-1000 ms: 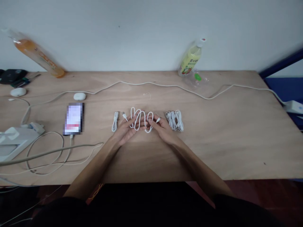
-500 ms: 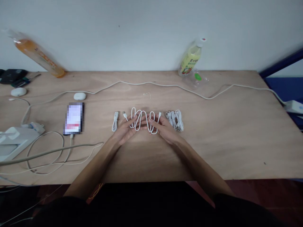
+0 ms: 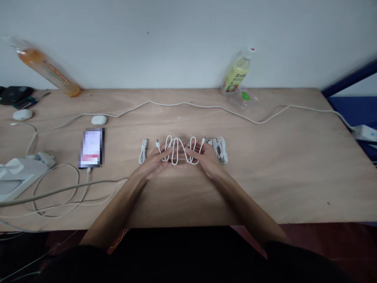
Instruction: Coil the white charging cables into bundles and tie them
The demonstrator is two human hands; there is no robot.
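Observation:
A white USB cable [image 3: 174, 151] hangs in loose loops between my two hands, over the wooden table. My left hand [image 3: 156, 162] is closed on its left loops, thumb on top, with the USB plug sticking up past the fingers. With thumb and fingers my right hand [image 3: 206, 158] pinches the right loops; the smaller plug end points up beside it. Left of my left hand lies a tied white cable bundle [image 3: 143, 151]. Several more cable bundles [image 3: 222, 150] lie just right of my right hand, partly hidden by it.
A phone [image 3: 91, 148] on a charging cord, a white earbud case [image 3: 99, 120] and a power strip [image 3: 17, 173] are at the left. An orange bottle [image 3: 50, 72] and a yellow-green bottle [image 3: 236, 74] stand by the wall. A long white cord [image 3: 185, 103] crosses the table's back.
The cable loops in my hands have shifted slightly right and changed shape, with the middle loop narrower. Both plug ends have moved right. My hands still hold the cable.

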